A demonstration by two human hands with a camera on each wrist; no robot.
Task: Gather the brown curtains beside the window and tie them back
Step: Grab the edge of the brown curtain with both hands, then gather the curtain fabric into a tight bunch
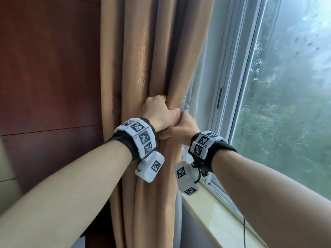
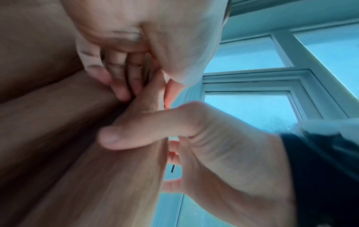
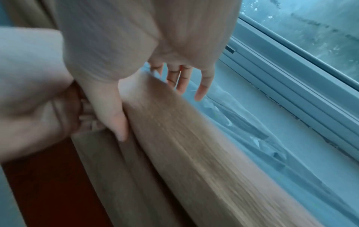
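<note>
The curtain [image 1: 143,68] hangs in vertical folds between the wood wall [image 1: 50,68] and the window [image 1: 286,86], its long axis straight up and down. The left hand [image 1: 157,111] is fisted round the bunched folds at mid-height, fingers curled in tight. The right hand [image 1: 188,124] touches it from the window side: thumb across the front of the outer fold, fingers reaching nearly straight behind it, a loose cup more than a clamp. Both hands meet at one level, so the band should go round there. No tie shows; the right hand, looser, seems freer to fetch it
</note>
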